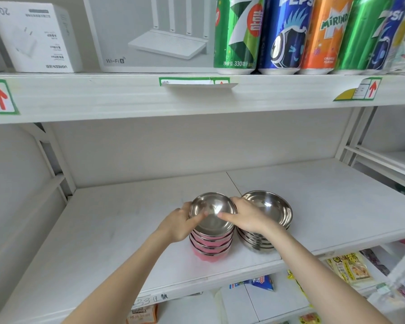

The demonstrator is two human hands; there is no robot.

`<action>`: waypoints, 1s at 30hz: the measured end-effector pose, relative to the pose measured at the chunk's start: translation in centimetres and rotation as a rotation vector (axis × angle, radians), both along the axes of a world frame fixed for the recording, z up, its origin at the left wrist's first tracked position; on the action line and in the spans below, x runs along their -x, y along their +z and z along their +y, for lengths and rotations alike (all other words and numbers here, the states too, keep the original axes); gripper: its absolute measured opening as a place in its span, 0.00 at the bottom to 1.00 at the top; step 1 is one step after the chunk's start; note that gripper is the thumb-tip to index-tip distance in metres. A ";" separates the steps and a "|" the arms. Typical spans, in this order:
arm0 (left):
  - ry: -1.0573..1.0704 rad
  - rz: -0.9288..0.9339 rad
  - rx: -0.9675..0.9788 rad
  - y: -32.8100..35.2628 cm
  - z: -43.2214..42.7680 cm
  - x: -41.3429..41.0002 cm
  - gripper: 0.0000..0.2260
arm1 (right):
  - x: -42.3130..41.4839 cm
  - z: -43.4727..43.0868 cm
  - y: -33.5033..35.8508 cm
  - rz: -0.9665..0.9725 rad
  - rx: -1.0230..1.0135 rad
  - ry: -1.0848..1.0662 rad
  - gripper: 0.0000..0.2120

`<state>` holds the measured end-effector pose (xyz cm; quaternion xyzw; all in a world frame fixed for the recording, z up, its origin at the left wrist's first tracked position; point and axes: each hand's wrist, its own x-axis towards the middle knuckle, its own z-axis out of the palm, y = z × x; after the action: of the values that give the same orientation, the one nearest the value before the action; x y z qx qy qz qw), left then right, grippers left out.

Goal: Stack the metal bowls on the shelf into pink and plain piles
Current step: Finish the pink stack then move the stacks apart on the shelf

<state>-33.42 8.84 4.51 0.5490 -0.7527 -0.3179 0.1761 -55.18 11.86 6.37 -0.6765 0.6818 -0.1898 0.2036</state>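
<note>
A pile of pink-sided metal bowls (209,250) stands on the white shelf (117,220), near its front edge. The top bowl (212,215) of that pile is tilted a little toward me and shows its shiny inside. My left hand (180,224) grips its left rim, thumb inside the bowl. My right hand (243,217) grips its right rim the same way. Just to the right stands a pile of plain steel bowls (270,206), partly hidden behind my right wrist.
The shelf above (197,99) carries a white charger box (33,36), a router box (154,33) and several soda cans (288,33). Snack packets (347,268) lie on the shelf below. Bare shelf surface lies left and right of the two piles.
</note>
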 end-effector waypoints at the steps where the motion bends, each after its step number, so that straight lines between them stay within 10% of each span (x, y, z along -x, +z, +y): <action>1: -0.001 -0.009 -0.005 -0.1 0.0 -0.1 0.39 | 0.0 0.1 -0.1 0.028 0.008 -0.002 0.29; 13: 0.025 -0.131 0.018 0.4 3.4 -0.6 0.32 | -0.3 2.9 -0.1 0.122 0.031 -0.053 0.39; 30: 0.133 -0.501 0.615 1.1 17.9 5.4 0.38 | 6.0 18.4 -1.2 0.328 0.437 -0.089 0.39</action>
<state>-38.86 26.74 5.59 0.5785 -0.7953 0.0779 0.1634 -61.13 30.29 5.20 -0.6954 0.6776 -0.2292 -0.0689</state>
